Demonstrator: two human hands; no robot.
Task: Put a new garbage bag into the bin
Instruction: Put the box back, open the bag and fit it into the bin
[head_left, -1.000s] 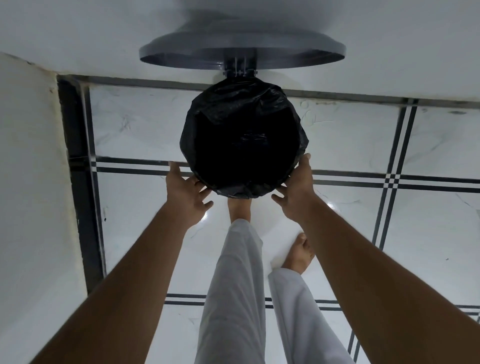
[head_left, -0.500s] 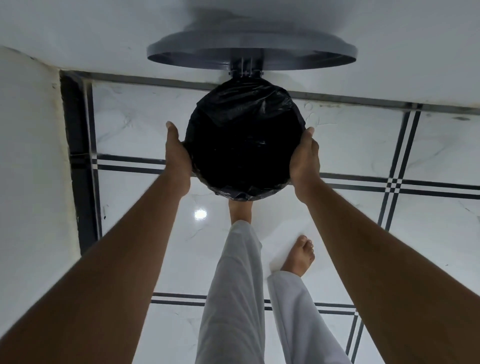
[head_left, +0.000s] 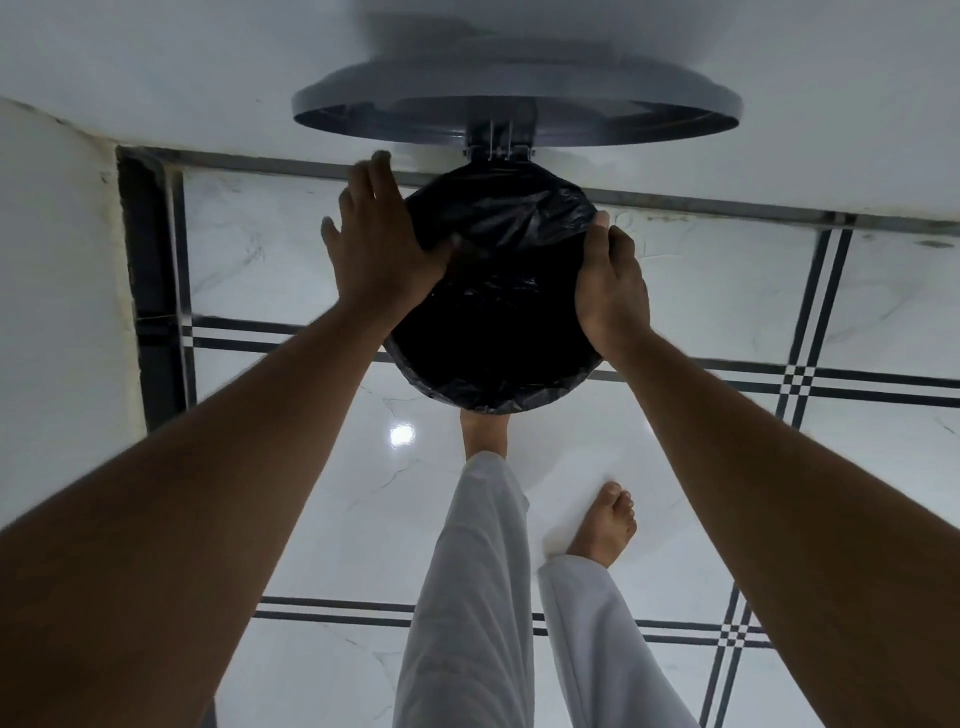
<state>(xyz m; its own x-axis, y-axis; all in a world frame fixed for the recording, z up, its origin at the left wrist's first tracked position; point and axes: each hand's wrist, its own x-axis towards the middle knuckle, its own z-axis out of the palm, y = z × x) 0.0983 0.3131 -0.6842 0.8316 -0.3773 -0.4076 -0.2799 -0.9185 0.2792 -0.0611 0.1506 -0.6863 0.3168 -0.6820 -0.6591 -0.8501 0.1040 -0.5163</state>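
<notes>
The left hand (head_left: 382, 249) has slid up from the rim's side, now spread flat over the black garbage bag (head_left: 498, 317); the right hand (head_left: 613, 291) still cups the opposite edge. The bag lines the bin (head_left: 493, 405), its lid (head_left: 519, 109) raised.

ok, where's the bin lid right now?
In the head view the lid stands flipped open at top centre against the wall, hinged just behind the bag-lined bin.
</notes>
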